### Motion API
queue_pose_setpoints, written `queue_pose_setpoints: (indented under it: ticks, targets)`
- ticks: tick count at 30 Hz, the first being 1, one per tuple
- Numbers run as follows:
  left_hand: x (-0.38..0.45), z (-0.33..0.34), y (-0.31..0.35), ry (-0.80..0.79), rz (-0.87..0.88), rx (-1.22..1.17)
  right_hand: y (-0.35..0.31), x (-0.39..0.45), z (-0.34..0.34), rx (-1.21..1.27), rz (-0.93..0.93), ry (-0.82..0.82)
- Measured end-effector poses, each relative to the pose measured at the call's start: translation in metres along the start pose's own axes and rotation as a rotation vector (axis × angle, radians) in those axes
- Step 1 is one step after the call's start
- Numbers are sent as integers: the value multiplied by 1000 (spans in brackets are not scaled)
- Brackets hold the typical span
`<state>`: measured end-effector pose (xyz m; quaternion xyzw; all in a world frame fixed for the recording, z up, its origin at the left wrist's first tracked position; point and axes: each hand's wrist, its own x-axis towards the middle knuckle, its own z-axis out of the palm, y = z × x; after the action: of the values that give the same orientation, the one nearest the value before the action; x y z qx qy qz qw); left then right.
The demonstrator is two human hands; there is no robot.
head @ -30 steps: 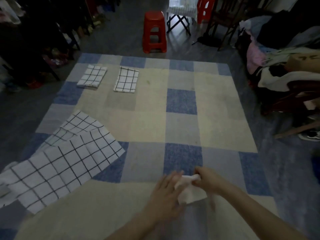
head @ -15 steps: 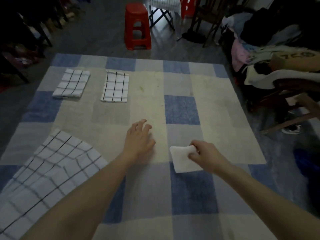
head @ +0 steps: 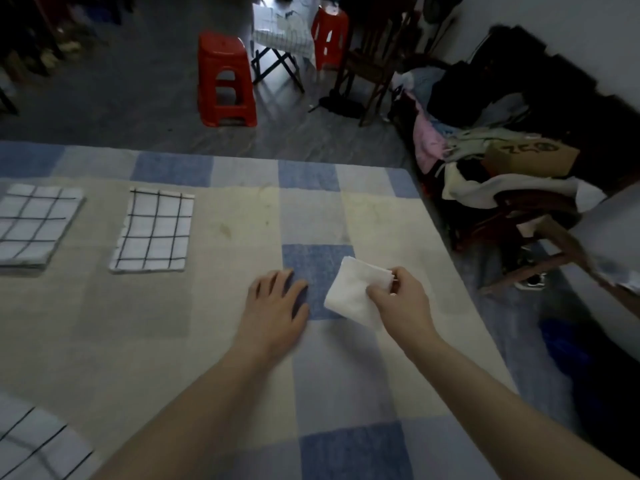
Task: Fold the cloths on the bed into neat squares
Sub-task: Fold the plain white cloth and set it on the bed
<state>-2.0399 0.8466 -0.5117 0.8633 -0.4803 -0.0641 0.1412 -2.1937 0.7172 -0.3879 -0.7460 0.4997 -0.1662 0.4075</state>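
A small folded plain white cloth (head: pixel 353 292) is lifted slightly over a blue square of the checked bed cover (head: pixel 242 237); my right hand (head: pixel 401 303) pinches its right edge between thumb and fingers. To the cloth's left, my left hand (head: pixel 273 306) rests palm down on the bed with fingers spread, holding nothing. Two folded white cloths with black grid lines lie further back on the left, one (head: pixel 154 232) nearer the middle and one (head: pixel 33 226) at the frame's left edge. An unfolded grid cloth (head: pixel 31 448) shows at the bottom left corner.
Beyond the bed's far edge stand a red plastic stool (head: pixel 225 77), a second red stool (head: pixel 329 36) and a folding stand with cloth. A heap of clothes and a cardboard box (head: pixel 526 157) sits off the bed's right edge.
Both hands moved forward across the bed. My right hand carried the white cloth forward onto the blue square; my left hand came off the cloth and settled flat beside it.
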Motion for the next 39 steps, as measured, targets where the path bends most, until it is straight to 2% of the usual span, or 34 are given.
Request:
queue_pose_setpoints:
  ticks: [3,6,9,12,15,20,33,36,38,39]
  targets:
    - [-2,5,-1,63,9,14,-4,38,13,103,86,-82]
    - [-1,7,-1,69,5,22,-22,75,18,167,125,-257]
    - [0,7,-1,59,-3,15,-33,115,15,44,47,-313]
    - [-1,6,0,59,-10,5,-25,156,14,-200,-32,-209]
    - [0,5,1,63,-16,-1,-5,192,15,-299,-7,-112]
    - [2,5,1,43,-27,1,23,223,16,-222,190,-3]
    - [1,2,3,32,-37,21,39,227,20,-279,161,110]
    - [1,4,2,32,-35,25,35,217,26,-486,23,220]
    - [1,5,1,26,-33,30,36,209,29,-651,-210,312]
    - [1,5,1,25,-34,32,39,204,32,-663,-313,290]
